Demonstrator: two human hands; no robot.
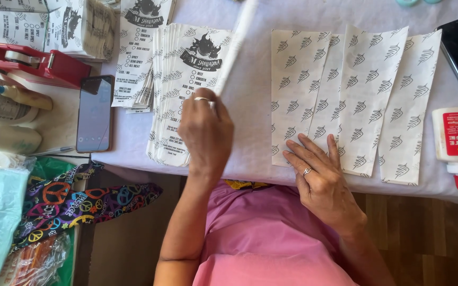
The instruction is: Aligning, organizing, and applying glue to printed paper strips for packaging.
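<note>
Raised nearest the lens, the left hand [205, 132] is closed around a white paper sheet [235, 47]. Patterned paper bags [345, 95] are pressed under the right hand's [322, 177] spread fingers [306, 150]; a white glue bottle [456, 143] lies well right.

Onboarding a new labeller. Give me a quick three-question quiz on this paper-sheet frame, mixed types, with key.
1. True or false: the right hand rests flat on the fanned patterned sheets.
2. What does the left hand hold? A) the red tape dispenser B) a white rolled sheet C) the glue bottle
3. Fill in: the phone beside the printed stack lies screen ____.

Key: 1 true; 2 B; 3 up.
</note>
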